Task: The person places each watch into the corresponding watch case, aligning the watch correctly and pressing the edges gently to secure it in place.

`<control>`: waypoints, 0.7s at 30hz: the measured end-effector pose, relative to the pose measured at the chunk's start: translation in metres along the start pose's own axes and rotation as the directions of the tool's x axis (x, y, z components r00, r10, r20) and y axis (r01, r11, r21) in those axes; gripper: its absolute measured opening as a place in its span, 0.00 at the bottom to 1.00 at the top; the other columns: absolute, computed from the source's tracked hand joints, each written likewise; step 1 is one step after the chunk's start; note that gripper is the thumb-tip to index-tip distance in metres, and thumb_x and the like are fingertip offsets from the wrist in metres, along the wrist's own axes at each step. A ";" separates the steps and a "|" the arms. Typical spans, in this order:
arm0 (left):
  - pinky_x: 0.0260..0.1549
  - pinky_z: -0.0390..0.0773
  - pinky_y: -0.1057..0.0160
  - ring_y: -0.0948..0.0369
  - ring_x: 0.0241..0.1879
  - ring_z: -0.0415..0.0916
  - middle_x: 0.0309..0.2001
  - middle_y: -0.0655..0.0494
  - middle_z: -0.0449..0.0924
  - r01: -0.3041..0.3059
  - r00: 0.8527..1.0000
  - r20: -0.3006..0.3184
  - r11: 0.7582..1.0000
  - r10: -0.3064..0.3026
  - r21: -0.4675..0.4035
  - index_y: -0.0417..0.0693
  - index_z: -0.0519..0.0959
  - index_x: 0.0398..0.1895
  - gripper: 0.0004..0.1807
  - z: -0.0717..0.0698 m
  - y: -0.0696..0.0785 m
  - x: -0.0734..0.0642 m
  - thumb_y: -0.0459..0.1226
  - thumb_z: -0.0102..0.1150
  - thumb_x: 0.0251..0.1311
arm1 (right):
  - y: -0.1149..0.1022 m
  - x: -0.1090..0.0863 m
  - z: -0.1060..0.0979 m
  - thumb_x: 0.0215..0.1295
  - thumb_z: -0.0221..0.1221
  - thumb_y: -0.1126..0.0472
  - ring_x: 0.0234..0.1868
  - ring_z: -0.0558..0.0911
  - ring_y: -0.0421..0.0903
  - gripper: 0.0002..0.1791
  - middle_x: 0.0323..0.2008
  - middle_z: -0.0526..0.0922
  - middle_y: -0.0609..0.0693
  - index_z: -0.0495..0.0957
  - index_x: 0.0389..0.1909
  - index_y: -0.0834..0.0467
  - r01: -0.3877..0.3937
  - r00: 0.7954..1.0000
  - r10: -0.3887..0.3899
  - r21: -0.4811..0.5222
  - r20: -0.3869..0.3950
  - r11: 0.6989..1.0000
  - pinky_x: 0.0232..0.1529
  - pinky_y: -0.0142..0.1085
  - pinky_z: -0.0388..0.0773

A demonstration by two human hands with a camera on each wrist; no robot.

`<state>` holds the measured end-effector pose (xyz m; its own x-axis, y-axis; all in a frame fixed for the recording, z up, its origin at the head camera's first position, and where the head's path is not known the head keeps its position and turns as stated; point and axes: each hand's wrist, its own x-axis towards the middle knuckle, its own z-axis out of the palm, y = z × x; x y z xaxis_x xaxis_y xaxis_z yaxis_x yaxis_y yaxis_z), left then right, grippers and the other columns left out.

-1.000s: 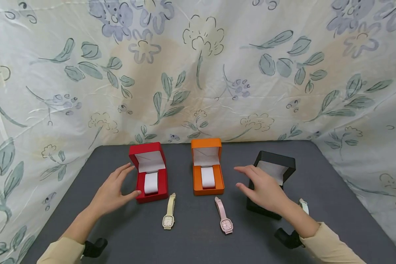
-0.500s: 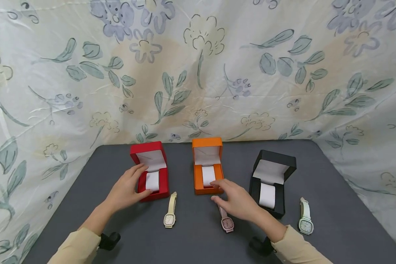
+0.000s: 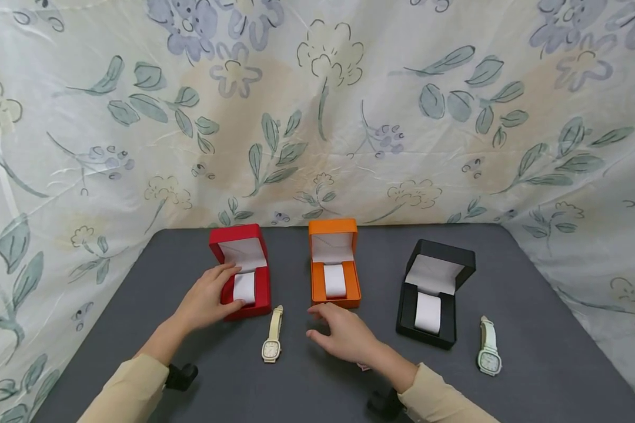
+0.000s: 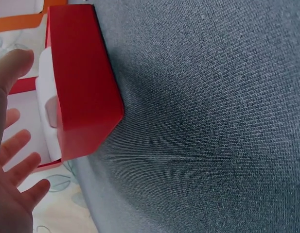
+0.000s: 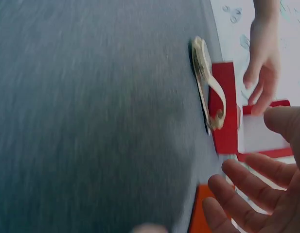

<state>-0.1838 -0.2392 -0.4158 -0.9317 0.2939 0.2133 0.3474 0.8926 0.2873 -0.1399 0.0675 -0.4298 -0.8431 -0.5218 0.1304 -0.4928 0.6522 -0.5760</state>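
Your left hand (image 3: 207,298), at the red box (image 3: 263,289), and right hand (image 3: 345,335), right of that box, have fingers parted, holding nothing. Its cushion (image 3: 246,286) appears light, soft; pinch its sides.

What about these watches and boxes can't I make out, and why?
Pink object: head view, mostly hidden by the right hand.
Left side of the red box: head view, partly behind the left hand.
Orange box: left wrist view, cut off by the top-left corner.
Dial details of the cream watch and green watch: head view, too small.
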 end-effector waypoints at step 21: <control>0.48 0.72 0.43 0.49 0.52 0.67 0.55 0.44 0.72 0.000 1.000 0.015 1.000 0.001 -0.019 0.43 0.71 0.57 0.40 0.014 -0.012 0.007 0.46 0.72 0.36 | -0.033 0.013 0.049 0.52 0.63 0.51 0.21 0.67 0.32 0.14 0.22 0.72 0.39 0.80 0.37 0.55 -0.095 0.995 0.097 0.054 -0.033 0.994 0.22 0.26 0.65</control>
<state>-0.1958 -0.2436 -0.4305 -0.9330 0.2996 0.1993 0.3496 0.8859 0.3050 -0.1244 0.0121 -0.4482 -0.8934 -0.4379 0.1003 -0.3980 0.6680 -0.6287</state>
